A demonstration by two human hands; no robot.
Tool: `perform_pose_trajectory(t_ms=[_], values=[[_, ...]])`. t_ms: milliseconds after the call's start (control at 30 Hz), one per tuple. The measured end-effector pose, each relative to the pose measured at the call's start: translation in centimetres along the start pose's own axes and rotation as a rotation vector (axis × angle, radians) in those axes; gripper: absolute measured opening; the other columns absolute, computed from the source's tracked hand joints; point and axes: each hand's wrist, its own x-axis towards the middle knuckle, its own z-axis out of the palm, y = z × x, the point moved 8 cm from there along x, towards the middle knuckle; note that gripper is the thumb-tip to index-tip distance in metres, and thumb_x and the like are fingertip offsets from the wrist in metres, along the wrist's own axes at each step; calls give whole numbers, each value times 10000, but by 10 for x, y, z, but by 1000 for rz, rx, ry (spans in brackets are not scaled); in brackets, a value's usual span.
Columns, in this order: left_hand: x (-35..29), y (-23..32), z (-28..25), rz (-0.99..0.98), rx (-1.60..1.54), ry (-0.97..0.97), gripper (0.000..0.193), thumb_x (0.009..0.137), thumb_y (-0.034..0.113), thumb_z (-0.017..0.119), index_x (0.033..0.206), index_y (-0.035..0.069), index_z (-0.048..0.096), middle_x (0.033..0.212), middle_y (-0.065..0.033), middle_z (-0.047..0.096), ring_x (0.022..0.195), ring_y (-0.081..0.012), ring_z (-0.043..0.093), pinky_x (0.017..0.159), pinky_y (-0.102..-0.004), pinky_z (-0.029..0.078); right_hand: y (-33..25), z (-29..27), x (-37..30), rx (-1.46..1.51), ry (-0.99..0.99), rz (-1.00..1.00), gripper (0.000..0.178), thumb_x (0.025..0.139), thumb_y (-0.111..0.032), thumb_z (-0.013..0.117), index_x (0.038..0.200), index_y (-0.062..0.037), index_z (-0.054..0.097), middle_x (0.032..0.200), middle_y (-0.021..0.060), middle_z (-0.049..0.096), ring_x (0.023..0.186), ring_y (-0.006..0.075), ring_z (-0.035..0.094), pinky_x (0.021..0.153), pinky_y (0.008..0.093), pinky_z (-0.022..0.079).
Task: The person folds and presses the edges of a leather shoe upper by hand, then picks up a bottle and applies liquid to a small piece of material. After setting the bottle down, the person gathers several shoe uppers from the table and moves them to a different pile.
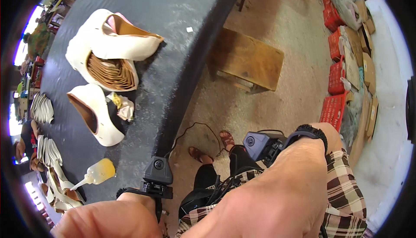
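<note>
My left hand (110, 220) is at the lower edge, beside the black-topped table (143, 121); its fingers run out of the picture. My right hand (247, 214) comes across my lap close to it, its fingers also cut off below. What either hand holds is hidden. Nearest my left hand lies a squeeze bottle (101, 171) of yellow liquid, its thin nozzle pointing left. Farther up the table are a white shoe upper (96, 110) with a brown lining, a crumpled whitish scrap (125, 108), and a nested stack of white shoe uppers (82, 49).
More white uppers (50, 151) line the table's left side, near another person (25, 142). A small white scrap (189, 29) lies near the table edge. Right of the table stands a wooden stool (249, 58). Red baskets (333, 110) and cardboard (369, 73) line the right wall; a cable (201, 124) hangs nearby.
</note>
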Motion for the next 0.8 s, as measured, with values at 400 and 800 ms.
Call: perform_pose_trajectory(t_ms=[400,800], values=[[-56,-33,-11,-178,-7,-16,298,858,168,470,1145,91,494,994,-3,588,822,-123,536,667,-253,420,9,-41,-24,195,384,-528,254,780,-186,656,838,59,615,779,121,602,678,218,567,588,278,444],[-15,35,-9,5,184,-42,243,890,221,439,1094,146,548,1045,27,596,870,-97,544,674,-242,426,-19,0,-7,-530,167,-555,167,781,-179,674,737,-29,613,748,93,607,611,193,540,537,288,430]])
